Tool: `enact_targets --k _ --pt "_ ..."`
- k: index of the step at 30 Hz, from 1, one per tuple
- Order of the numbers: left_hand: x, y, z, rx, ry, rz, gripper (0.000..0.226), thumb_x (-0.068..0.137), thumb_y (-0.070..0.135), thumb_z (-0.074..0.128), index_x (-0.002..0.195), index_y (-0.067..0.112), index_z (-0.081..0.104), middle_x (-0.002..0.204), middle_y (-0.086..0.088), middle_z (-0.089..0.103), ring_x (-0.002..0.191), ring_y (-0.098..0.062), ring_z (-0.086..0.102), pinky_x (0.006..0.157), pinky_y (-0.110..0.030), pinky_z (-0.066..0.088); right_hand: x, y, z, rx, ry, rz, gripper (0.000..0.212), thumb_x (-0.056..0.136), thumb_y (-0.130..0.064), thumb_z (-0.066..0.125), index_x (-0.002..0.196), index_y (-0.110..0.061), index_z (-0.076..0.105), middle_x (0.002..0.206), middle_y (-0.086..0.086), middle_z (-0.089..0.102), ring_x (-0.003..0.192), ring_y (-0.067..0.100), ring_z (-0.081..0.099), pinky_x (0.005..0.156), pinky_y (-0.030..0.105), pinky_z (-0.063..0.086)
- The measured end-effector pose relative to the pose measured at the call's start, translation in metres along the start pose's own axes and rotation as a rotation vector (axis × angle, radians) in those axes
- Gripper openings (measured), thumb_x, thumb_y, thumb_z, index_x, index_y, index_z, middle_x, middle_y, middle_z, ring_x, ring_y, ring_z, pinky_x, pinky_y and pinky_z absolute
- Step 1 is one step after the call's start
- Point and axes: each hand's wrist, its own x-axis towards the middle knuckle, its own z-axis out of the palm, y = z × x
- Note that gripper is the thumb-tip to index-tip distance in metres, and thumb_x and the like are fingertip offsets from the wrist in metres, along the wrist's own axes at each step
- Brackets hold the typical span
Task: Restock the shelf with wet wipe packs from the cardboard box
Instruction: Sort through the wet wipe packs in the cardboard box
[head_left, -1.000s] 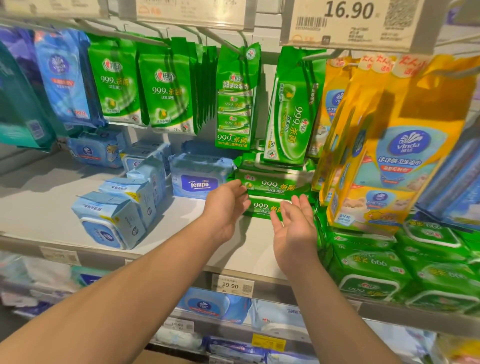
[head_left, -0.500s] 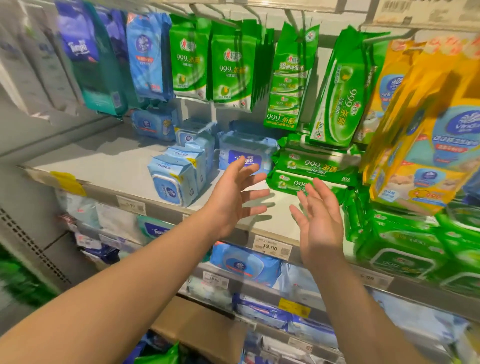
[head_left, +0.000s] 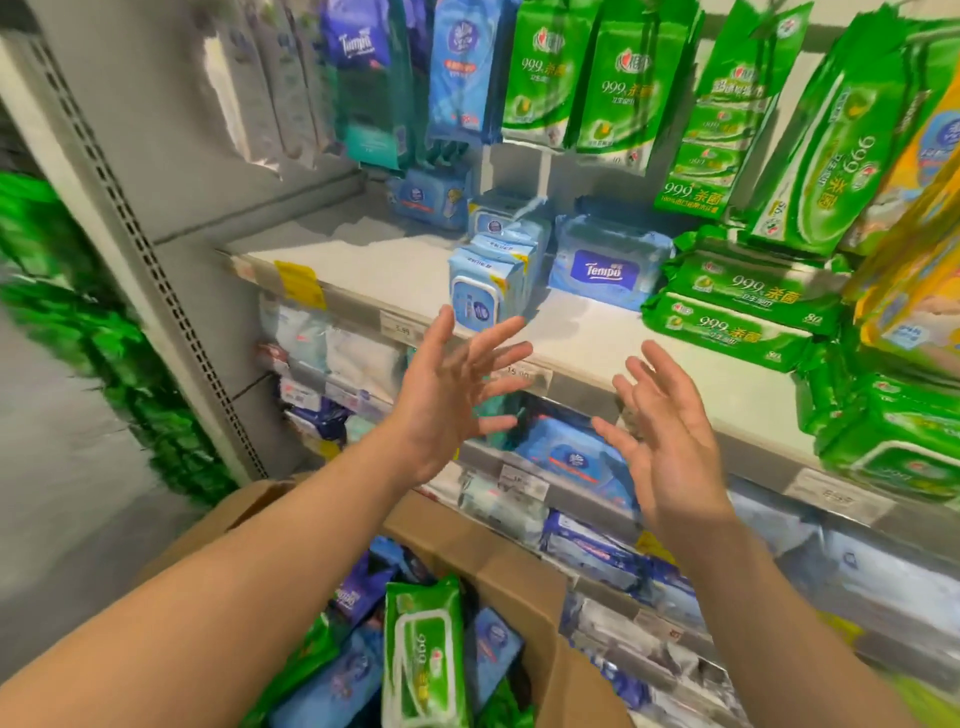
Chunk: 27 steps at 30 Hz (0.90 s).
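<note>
— Head view: what are the hands doing?

— Both are raised in front of the shelf (head_left: 597, 332), holding nothing. On the left hand (head_left: 441, 400) the fingers are spread wide and straight. The right hand (head_left: 670, 441) is just as splayed, palm turned inward. They are apart and touch no pack.

— Where are the wipes?

— A cardboard box (head_left: 498, 566) sits low, beneath the forearms. Inside it a green pack (head_left: 423, 649) stands on end among blue packs (head_left: 337, 686). On the shelf, two green packs (head_left: 737, 317) lie stacked to the right, a blue Tempo pack (head_left: 608, 262) sits behind, and a row of pale blue packs (head_left: 488, 291) stands upright on the left. More green packs hang on pegs (head_left: 582, 78) above.

— Is it sharp?

— Blurred at the edges; price tags (head_left: 400, 327) are unreadable.
</note>
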Motion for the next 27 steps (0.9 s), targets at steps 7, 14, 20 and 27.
enact_targets --k 7,14,20,27 --pt "-0.046 -0.02 -0.062 0.012 0.123 -0.037 0.071 0.096 0.075 0.02 0.13 0.038 0.07 0.135 0.006 0.069 0.117 -0.021 0.058 0.098 -0.051 0.039 -0.043 0.029 0.034 -0.072 -0.086 0.092 0.056 0.087 -0.038 0.065 0.142 -0.04 0.053 0.147 -0.014 0.052 0.127 0.003 0.059 0.103 0.049 0.053" --pt "-0.087 -0.051 -0.11 0.145 0.228 -0.087 0.074 0.083 0.082 0.025 0.13 0.045 0.068 0.137 0.01 0.066 0.129 -0.02 0.056 0.104 -0.053 0.039 -0.079 0.065 0.056 -0.194 -0.201 0.158 0.053 0.098 -0.031 0.067 0.146 -0.045 0.048 0.149 -0.023 0.048 0.127 -0.012 0.052 0.106 0.047 0.05" --pt "-0.112 -0.095 -0.14 0.204 0.313 -0.212 0.064 0.1 0.073 0.019 0.134 0.043 0.064 0.137 0.008 0.064 0.131 -0.023 0.053 0.114 -0.058 0.034 -0.106 0.091 0.062 -0.27 -0.234 0.216 0.063 0.086 -0.039 0.069 0.145 -0.045 0.05 0.147 -0.026 0.05 0.137 0.001 0.049 0.114 0.049 0.044" --pt "-0.134 -0.153 -0.159 0.195 0.374 -0.39 0.061 0.099 0.074 0.024 0.132 0.042 0.065 0.135 0.01 0.065 0.125 -0.02 0.056 0.11 -0.055 0.04 -0.134 0.124 0.049 -0.405 -0.259 0.333 0.057 0.082 -0.056 0.071 0.134 -0.066 0.047 0.144 -0.036 0.046 0.14 0.0 0.044 0.116 0.048 0.041"
